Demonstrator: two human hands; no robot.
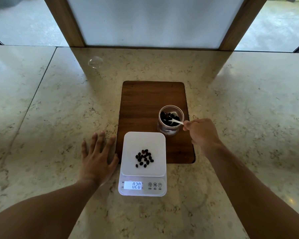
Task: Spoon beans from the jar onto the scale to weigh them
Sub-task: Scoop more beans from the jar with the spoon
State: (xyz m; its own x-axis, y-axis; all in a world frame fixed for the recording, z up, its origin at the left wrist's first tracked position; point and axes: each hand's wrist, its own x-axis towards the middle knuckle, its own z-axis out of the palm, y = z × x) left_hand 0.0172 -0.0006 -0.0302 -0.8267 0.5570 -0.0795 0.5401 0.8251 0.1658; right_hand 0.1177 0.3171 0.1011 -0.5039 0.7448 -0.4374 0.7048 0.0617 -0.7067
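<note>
A clear jar point(170, 131) of dark beans stands on the right side of a wooden board point(145, 104). My right hand point(201, 131) pinches the handle of a white spoon point(177, 121) whose bowl dips among the beans in the jar. In front of the jar sits a white digital scale point(155, 145) with a small pile of dark beans point(144, 158) on its platform; its display point(133, 185) reads 0.20. My left hand point(97, 157) lies flat on the counter just left of the scale, fingers spread, holding nothing.
The marble counter point(50, 118) stretches wide on both sides. A wood-framed panel point(76, 28) rises at the counter's far edge. A faint clear round object point(95, 62) sits at the back left.
</note>
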